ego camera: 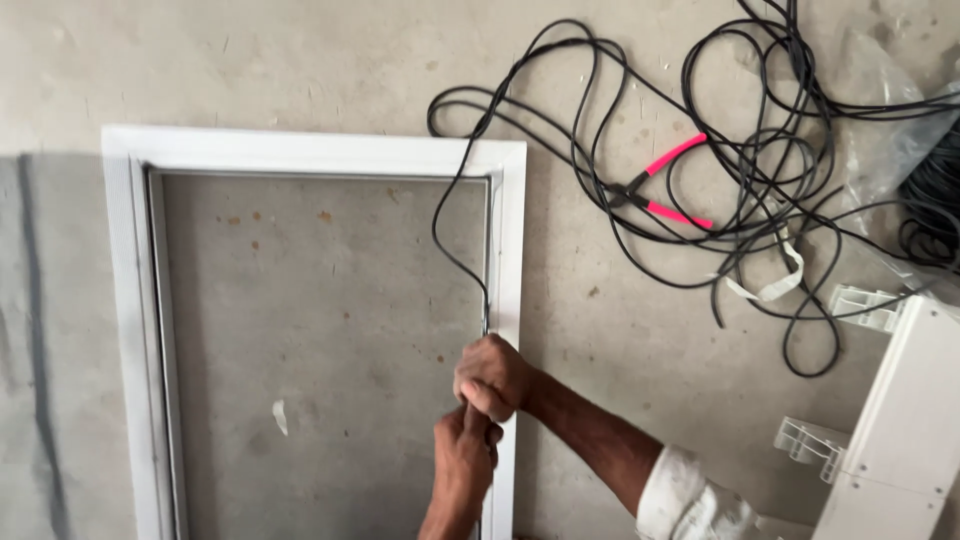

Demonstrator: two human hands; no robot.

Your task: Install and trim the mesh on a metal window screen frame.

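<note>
Both your hands, right hand (493, 377) above left hand (465, 462), seemingly pinch the black cord (447, 240) against the white frame (508, 240); pink-handled cutters (662, 185) lie at two o'clock.

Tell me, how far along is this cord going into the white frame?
Partway. The black cord already sits in the groove along the upper right side of the white frame. Right hand and left hand press it in lower down. The loose coil on the floor remains.

White frame (512, 250), black cord (455, 240)
</note>
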